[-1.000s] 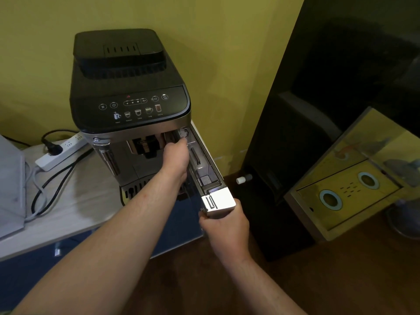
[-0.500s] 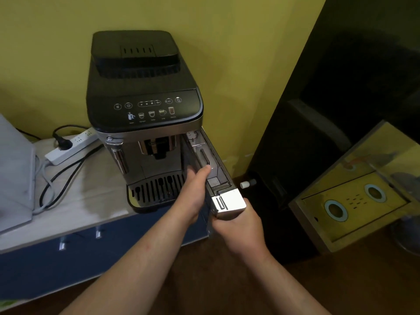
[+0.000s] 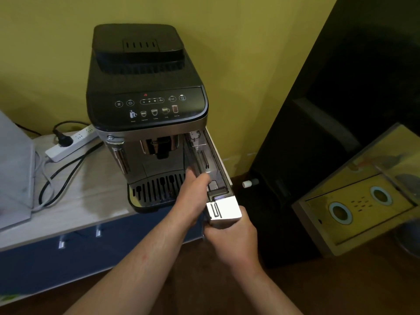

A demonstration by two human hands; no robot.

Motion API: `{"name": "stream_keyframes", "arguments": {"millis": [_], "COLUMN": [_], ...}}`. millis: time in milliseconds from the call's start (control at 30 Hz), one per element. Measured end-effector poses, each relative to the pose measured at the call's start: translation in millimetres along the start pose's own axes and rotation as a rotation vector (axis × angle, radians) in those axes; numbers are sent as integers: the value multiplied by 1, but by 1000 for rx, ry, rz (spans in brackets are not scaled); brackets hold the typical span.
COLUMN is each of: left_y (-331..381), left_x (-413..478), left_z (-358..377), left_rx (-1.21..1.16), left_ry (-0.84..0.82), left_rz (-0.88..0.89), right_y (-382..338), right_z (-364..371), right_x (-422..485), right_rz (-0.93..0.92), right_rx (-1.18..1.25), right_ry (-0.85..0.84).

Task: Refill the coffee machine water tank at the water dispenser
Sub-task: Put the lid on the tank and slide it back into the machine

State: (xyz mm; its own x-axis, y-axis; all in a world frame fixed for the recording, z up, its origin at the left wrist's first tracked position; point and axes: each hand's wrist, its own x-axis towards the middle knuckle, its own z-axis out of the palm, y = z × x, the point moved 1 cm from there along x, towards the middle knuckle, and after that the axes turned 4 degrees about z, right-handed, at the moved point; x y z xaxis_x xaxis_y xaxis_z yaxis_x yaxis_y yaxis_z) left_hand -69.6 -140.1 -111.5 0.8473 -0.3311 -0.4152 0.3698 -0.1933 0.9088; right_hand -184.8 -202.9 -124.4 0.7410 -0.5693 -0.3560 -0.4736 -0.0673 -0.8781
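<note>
The narrow clear plastic water tank with a silver front cap [image 3: 223,211] sits partly drawn out of its slot on the right flank of the black and silver coffee machine [image 3: 145,105]. Its front end overhangs the edge of the pale wooden counter [image 3: 75,201]. The right hand [image 3: 231,237] wraps the silver cap from below and in front, with its fingertips hidden beneath. The left hand [image 3: 193,196] clasps the tank's left wall about midway, fingers curled at the upper rim.

The step in hand appears to be drawing the tank free. It likely goes best as a straight pull along the slot toward the person. The rear is inside the machine, so a twist or sideways lever could jam it. The left hand should be ready to take the weight once the back end clears, and the tank should stay level, since how much water remains cannot be told. A gentle pull also avoids dragging the machine toward the counter edge. Any drips are best kept away from the white power strip [image 3: 70,144] lying left of the machine.
</note>
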Motion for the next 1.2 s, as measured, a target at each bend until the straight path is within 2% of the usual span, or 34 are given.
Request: {"name": "stream_keyframes", "arguments": {"millis": [367, 633, 1200], "left_y": [-2, 11, 16], "left_x": [-7, -3, -11], "left_z": [16, 21, 18], "left_rx": [37, -4, 2], "left_ry": [86, 114, 84], "left_rz": [66, 1, -11], "right_y": [9, -3, -1], "right_z": [-14, -26, -22], "right_x": [4, 12, 9], "right_rz": [-11, -44, -20], "right_rx": [-40, -92, -92], "right_ry": [12, -18, -30]}}
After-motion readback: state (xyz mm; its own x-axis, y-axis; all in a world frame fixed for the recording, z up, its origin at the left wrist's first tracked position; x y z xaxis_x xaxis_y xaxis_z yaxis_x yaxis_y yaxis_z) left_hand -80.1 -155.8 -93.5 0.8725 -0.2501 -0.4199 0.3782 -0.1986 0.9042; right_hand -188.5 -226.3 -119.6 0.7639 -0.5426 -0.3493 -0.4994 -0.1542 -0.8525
